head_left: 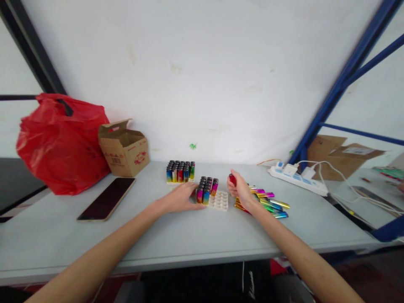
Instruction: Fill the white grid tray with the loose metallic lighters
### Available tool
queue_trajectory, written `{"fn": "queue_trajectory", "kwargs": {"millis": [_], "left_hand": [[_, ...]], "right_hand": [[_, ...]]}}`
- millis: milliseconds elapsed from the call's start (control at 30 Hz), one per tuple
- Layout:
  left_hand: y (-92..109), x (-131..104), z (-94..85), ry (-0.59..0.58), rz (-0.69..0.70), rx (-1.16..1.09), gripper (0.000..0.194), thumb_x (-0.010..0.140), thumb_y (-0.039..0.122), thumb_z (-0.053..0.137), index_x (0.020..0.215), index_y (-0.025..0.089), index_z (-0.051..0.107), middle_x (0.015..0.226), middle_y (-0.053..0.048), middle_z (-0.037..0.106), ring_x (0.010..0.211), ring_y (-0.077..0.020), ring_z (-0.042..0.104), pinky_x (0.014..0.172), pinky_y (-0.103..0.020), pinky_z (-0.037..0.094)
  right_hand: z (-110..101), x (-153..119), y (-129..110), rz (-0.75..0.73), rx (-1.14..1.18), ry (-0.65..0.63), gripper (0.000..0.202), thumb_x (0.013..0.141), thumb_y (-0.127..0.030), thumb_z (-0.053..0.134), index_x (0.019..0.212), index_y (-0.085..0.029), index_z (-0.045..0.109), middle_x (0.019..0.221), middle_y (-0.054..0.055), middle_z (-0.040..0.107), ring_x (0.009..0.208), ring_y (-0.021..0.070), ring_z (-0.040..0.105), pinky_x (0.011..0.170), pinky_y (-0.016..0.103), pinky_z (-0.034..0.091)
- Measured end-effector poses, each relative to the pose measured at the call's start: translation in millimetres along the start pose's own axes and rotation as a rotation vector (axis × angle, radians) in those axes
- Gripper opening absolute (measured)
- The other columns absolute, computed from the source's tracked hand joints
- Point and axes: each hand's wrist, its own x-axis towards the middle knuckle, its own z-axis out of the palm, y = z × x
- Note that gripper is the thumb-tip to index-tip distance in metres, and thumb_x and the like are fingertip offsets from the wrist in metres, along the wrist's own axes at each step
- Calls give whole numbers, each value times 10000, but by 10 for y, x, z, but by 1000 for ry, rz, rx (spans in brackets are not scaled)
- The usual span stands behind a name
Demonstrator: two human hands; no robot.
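Observation:
My left hand (183,198) is wrapped around the left end of a white holed tray (221,201), thumb along the front and fingers behind. Colourful lighters (206,196) stand upright in the left part of this tray, while holes show on its right side. Raised just right of the tray, my right hand (240,190) is closed around a red lighter (232,179), whose lower part the fingers hide. Beneath and beside that hand lies a loose pile of shiny lighters (271,203). Behind my left hand, a second block of upright lighters (180,171) stands in another white tray.
On the left are a red plastic bag (65,145), an open cardboard box (126,153) and a phone (107,199). A white power strip (298,181) with plugs and cables lies at the back right, by a blue metal frame (341,84). The white wall closes off the table's back.

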Motion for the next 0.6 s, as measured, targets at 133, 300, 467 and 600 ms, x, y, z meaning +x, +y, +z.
{"fn": "queue_trajectory", "kwargs": {"millis": [133,300,467,600], "left_hand": [[-18,3,15,10,4,-2,606,800,742,655,1024,180,619,1076,-115,710,1007,-327,687,900,-405,531],[-42,3,32,8,5,-1,632,803,743,657,1070,171,620,1119,-126,710,1042,-331,685,931,-416,532],[-53,2,47,16,12,-5,631,803,739,661,1069,168,625,1111,-130,708,1028,-329,686,929,-417,528],[-35,-2,35,14,-3,-8,597,799,736,664,1031,187,620,1069,-108,708,991,-317,683,903,-408,529]], "right_hand": [[4,-1,42,-33,-43,57,488,904,-557,444,558,-242,304,513,-80,194,448,83,114,431,236,104],[-9,-2,19,-66,-13,26,532,909,-646,480,597,-229,372,535,-76,243,438,78,175,423,224,141],[-11,-39,-22,-194,-120,-23,532,944,-735,428,857,-225,552,644,-60,390,453,97,339,433,237,250],[-17,-115,-40,-481,-553,-19,432,1019,-620,423,941,-228,588,823,17,581,709,171,573,686,310,479]]}}
